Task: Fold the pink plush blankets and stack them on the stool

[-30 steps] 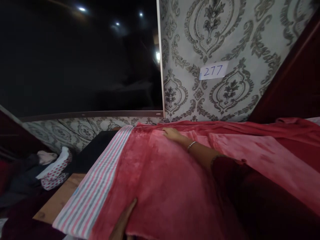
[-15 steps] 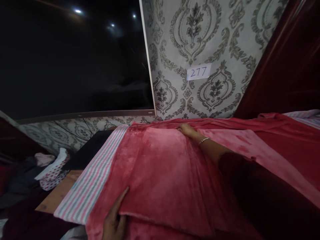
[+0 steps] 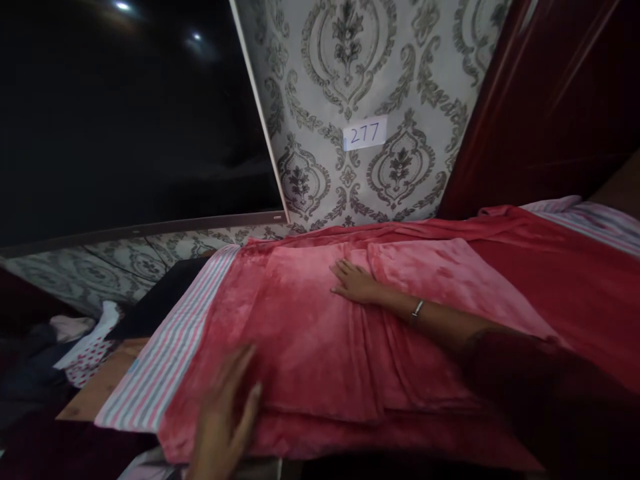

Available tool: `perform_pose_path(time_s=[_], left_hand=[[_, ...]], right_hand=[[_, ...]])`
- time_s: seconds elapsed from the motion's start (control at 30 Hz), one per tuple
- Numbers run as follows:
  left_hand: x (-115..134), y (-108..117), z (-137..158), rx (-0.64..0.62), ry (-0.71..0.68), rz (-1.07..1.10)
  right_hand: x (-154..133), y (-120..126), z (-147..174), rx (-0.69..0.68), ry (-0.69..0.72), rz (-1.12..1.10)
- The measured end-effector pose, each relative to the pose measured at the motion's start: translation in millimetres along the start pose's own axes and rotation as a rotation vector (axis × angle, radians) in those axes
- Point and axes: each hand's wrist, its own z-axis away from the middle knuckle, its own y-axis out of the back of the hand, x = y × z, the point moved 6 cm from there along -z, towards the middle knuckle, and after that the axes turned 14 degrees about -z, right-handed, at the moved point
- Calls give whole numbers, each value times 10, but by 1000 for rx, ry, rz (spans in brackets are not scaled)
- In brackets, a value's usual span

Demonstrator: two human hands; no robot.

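A red plush blanket, partly folded into layers, lies spread over a striped cloth of pink, grey and white. My right hand, with a silver bracelet at the wrist, rests flat on the folded layers toward the far side, its fingers extended. At the near left, my left hand is over the blanket's front fold, blurred by motion, thumb apart from the fingers and nothing in it. Whether it touches the fabric I cannot tell.
A large dark TV screen stands behind at left. Patterned wallpaper carries a paper label marked 277. Dark red wooden panelling rises at right. Clothes, including a red-dotted white cloth, lie at lower left beside a wooden board.
My right hand has drawn back from the blanket's far edge and now lies flat on it. My left hand has let go of the near fold and opened. The view has shifted right.
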Motion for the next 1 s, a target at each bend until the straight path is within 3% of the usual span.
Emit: perform_pose_path(time_s=[0.07, 0.17, 0.3, 0.4, 0.5, 0.6, 0.73, 0.87, 1.0], left_hand=[[400, -153, -36, -78, -154, 10], [877, -350, -90, -207, -278, 77], [1198, -529, -327, -399, -339, 188], [1346, -683, -632, -535, -418, 238], [1539, -921, -997, -617, -530, 213], [1765, -1244, -1315, -634, -582, 111], [1893, -1698, -1442, -654, -472, -151], [1887, -1909, -1361, -566, -454, -230], [1748, -1928, -1437, -576, -449, -101]], right_hand=[[-8, 37, 54, -10, 15, -40], [10, 266, 281, 24, 41, -83], [12, 577, 1130, 138, 42, -178], [-95, 503, 1910, 83, 93, -237], [-182, 217, 2425, 65, 112, -184], [-192, -132, 2577, 117, 73, -67], [-203, -403, 2547, 244, 77, 28], [-278, -378, 2575, 371, 129, 22], [-503, -228, 2568, 493, 221, -110]])
